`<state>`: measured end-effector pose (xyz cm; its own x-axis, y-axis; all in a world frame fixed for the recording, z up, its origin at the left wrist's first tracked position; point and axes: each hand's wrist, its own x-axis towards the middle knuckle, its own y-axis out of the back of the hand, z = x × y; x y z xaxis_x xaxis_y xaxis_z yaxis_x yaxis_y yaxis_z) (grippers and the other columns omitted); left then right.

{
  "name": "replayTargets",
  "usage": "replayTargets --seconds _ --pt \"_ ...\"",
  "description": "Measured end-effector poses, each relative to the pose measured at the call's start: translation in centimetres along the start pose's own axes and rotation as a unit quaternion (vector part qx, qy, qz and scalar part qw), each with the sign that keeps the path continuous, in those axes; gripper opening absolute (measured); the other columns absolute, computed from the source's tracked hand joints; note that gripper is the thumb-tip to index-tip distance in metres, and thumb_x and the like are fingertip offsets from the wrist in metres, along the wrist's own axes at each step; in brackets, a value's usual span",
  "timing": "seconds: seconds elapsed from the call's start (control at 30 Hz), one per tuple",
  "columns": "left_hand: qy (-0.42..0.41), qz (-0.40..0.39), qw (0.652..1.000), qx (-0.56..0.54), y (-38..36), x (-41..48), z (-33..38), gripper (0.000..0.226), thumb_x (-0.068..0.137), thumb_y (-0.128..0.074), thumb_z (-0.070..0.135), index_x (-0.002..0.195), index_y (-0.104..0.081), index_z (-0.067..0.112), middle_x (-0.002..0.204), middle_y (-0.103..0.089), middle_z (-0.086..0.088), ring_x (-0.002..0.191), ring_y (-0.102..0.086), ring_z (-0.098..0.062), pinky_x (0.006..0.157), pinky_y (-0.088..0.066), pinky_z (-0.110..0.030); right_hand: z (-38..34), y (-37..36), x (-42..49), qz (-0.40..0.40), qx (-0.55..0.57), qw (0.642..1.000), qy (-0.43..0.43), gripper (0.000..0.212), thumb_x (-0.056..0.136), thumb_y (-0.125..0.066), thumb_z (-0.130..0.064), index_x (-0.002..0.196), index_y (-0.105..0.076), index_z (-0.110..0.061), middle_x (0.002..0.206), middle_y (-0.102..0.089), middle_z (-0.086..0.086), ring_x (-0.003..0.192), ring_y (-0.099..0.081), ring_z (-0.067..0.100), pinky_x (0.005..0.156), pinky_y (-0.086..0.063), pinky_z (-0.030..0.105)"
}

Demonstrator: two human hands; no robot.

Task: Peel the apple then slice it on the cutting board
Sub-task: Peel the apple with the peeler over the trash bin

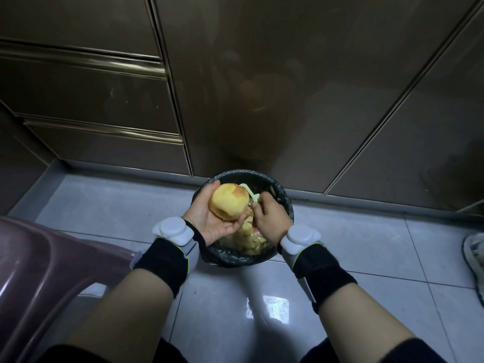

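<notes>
Left hand, palm up, cups the apple, with its fingers and thumb curled round the fruit's near and far sides. Most of the apple's visible surface is pale yellow flesh, peeled. Just right of it, the right hand grips a light green peeler, whose head touches the apple's right side. Both hands hang over a round bin lined with a black bag, standing on the tiled floor against the far cabinet. Peelings lie inside the bin. A plastic stool stands at the near left.
</notes>
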<state>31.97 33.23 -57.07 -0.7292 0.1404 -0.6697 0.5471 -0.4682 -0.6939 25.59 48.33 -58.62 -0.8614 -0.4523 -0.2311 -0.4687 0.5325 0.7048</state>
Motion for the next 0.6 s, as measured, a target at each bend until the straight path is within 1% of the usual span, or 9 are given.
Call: replayTargets --seconds 0.1,0.17,0.23,0.3,0.4,0.47,0.53,0.6 --pt "-0.011 0.037 0.999 -0.016 0.6 0.5 0.1 0.071 0.079 -0.069 0.05 0.132 -0.053 0.005 0.122 -0.059 -0.025 0.091 -0.064 -0.041 0.066 -0.059 -0.042 0.2 0.4 0.1 0.013 -0.018 1.0 0.002 0.019 0.101 -0.042 -0.031 0.092 -0.041 -0.014 0.078 -0.059 0.009 0.075 -0.056 0.03 0.066 -0.043 0.035" --pt "-0.021 0.06 0.998 -0.025 1.0 0.8 0.2 0.073 0.077 -0.073 0.047 0.134 -0.051 0.006 0.128 -0.056 -0.026 0.095 -0.063 -0.044 0.065 -0.059 -0.045 0.4 0.5 0.1 0.016 -0.022 1.0 0.004 0.021 0.1 -0.043 -0.033 0.091 -0.044 -0.015 0.079 -0.062 0.008 0.076 -0.059 0.03 0.068 -0.045 0.035" --pt "-0.028 0.074 0.996 -0.027 1.1 1.0 0.1 0.073 0.077 -0.074 0.046 0.134 -0.05 0.007 0.129 -0.055 -0.026 0.098 -0.061 -0.046 0.065 -0.058 -0.046 0.4 0.5 0.2 0.02 -0.011 1.0 0.007 0.022 0.1 -0.044 -0.035 0.09 -0.046 -0.015 0.078 -0.066 0.009 0.076 -0.062 0.031 0.07 -0.049 0.037" --pt "-0.036 0.081 0.996 -0.027 1.1 1.1 0.1 0.072 0.077 -0.074 0.046 0.134 -0.05 0.007 0.129 -0.055 -0.027 0.102 -0.06 -0.046 0.064 -0.058 -0.047 0.4 0.4 0.3 0.022 -0.003 1.0 0.009 0.022 0.1 -0.042 -0.035 0.087 -0.044 -0.016 0.075 -0.067 0.009 0.073 -0.063 0.031 0.071 -0.051 0.039" --pt "-0.029 0.072 0.997 -0.025 1.0 1.2 0.0 0.072 0.079 -0.071 0.048 0.132 -0.05 0.005 0.127 -0.057 -0.028 0.1 -0.063 -0.048 0.062 -0.059 -0.044 0.2 0.1 0.2 0.016 0.041 0.999 0.006 0.023 0.1 -0.04 -0.033 0.081 -0.039 -0.021 0.07 -0.066 0.004 0.066 -0.063 0.029 0.07 -0.052 0.043" --pt "-0.008 0.05 0.999 -0.019 1.0 1.2 0.0 0.072 0.08 -0.07 0.05 0.132 -0.05 0.004 0.125 -0.059 -0.028 0.101 -0.064 -0.047 0.062 -0.059 -0.042 0.1 -0.1 0.1 0.021 0.076 0.997 0.002 0.025 0.1 -0.041 -0.033 0.076 -0.037 -0.025 0.071 -0.064 0.007 0.065 -0.063 0.032 0.067 -0.053 0.047" --pt "0.003 0.042 0.999 -0.009 0.9 1.1 -0.1 0.073 0.079 -0.069 0.05 0.132 -0.051 0.004 0.124 -0.06 -0.028 0.101 -0.065 -0.046 0.063 -0.059 -0.041 0.2 -0.3 0.3 0.018 0.074 0.997 -0.007 0.026 0.1 -0.041 -0.034 0.077 -0.038 -0.024 0.075 -0.064 0.013 0.065 -0.064 0.036 0.062 -0.054 0.047" --pt "0.005 0.043 0.999 -0.005 0.7 1.0 -0.1 0.073 0.079 -0.069 0.051 0.132 -0.051 0.003 0.124 -0.059 -0.028 0.098 -0.066 -0.045 0.063 -0.059 -0.041 0.9 -0.4 0.5 0.011 0.039 0.999 -0.015 0.025 0.1 -0.039 -0.036 0.08 -0.038 -0.021 0.075 -0.064 0.013 0.065 -0.064 0.035 0.063 -0.053 0.046"
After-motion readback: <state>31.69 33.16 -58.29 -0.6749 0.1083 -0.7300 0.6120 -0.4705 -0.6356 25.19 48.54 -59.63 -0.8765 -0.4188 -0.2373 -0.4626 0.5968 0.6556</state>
